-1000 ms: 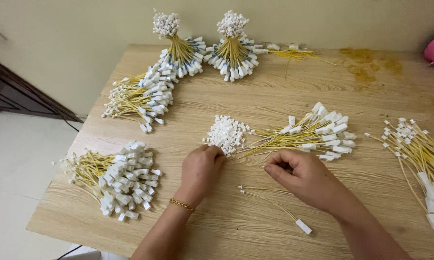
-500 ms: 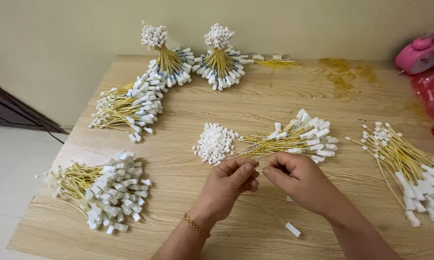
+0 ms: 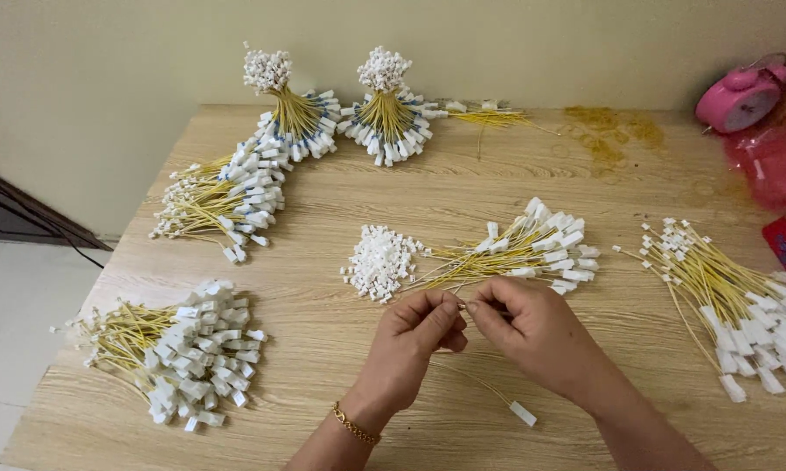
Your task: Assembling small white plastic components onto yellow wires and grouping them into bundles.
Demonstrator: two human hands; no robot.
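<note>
We pinch one yellow wire (image 3: 489, 392) between both hands: left hand (image 3: 410, 336) and right hand (image 3: 532, 327) have their fingers closed on its upper end, its white connector (image 3: 523, 413) resting on the counter (image 3: 340, 192). We judge we are working that end; steadiness matters next.

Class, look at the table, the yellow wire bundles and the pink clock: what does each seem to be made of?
Table: pale wood or wood-look laminate, matt, with visible grain lines. Wire bundles: thin yellow wires, probably plastic-coated, ending in white connectors that look like moulded plastic. Clock: glossy pink, perhaps painted metal or plastic; the picture leaves it open.
</note>
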